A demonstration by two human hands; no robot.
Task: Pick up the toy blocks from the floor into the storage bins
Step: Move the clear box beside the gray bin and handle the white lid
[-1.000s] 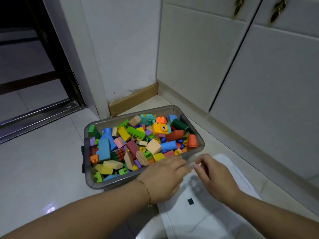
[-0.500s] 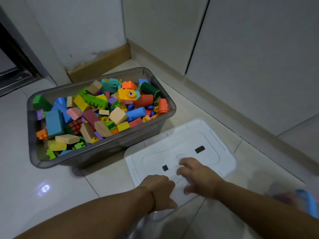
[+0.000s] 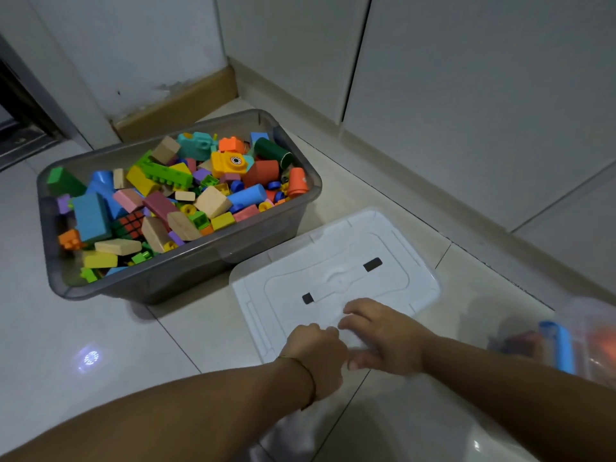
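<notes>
So the left hand and right hand slid off the grey bin to the white lid, fingers curled gripping its near edge; blocks look binned, only lidding left imo.

Bright blocks filled a smoky grey bin beside a white lid.

The blocks were blue, yellow, green, red, orange, pink, purple, teal and pale bare wood. A yellow one at the far side bore a black-and-white ring, and a cube at the near left showed red, green and orange squares on a black grid. A cylinder at the far right corner was dark green. The lid carried two black slots. The floor was glossy off-white tile with thin dark joints, the skirting tan, and the wall and doors white. At the near right, a blurred clear bin showed a blue bar and orange inside.
</notes>
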